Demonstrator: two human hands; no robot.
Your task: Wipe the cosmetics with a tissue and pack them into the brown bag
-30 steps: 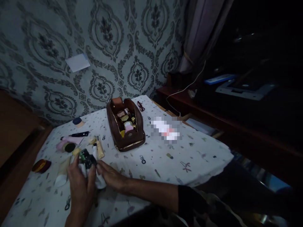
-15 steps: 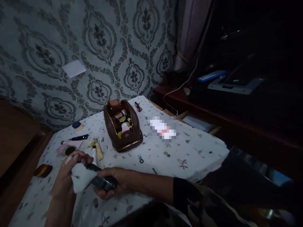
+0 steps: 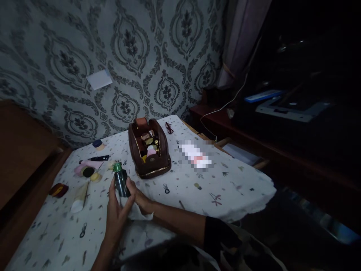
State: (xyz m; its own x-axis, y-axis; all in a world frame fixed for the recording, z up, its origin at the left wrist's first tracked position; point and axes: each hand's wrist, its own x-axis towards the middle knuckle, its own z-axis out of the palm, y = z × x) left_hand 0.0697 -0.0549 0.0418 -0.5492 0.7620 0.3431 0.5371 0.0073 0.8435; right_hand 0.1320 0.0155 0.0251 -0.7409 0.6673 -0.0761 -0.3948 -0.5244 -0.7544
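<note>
A dark green bottle (image 3: 121, 183) with a green cap stands nearly upright between my two hands, its cap end pointing away from me. My left hand (image 3: 117, 212) wraps the bottle's left side and lower part, thumb across the near side. From the right, my right hand (image 3: 138, 196) grips the same bottle. A white cloth (image 3: 137, 213) is bunched at the bottle's base and hangs out below my right hand; how much each hand holds of it is hidden. Just beyond the hands stands a brown zip bag (image 3: 153, 169), open, with several small cosmetics inside.
Left on the patterned tablecloth (image 3: 180, 188) are a pale tube (image 3: 79, 197), a yellow jar (image 3: 96, 177), a dark red round container (image 3: 58, 190), a black tube (image 3: 99, 158) and a blue-lidded jar (image 3: 98, 144). Glasses (image 3: 169, 128) lie behind the bag; a blurred-out item (image 3: 194, 155) lies right.
The bottle has turned from lying sideways to nearly upright, cap away from me. Both hands have come together around it, with the cloth now low. The view has shifted slightly left.
</note>
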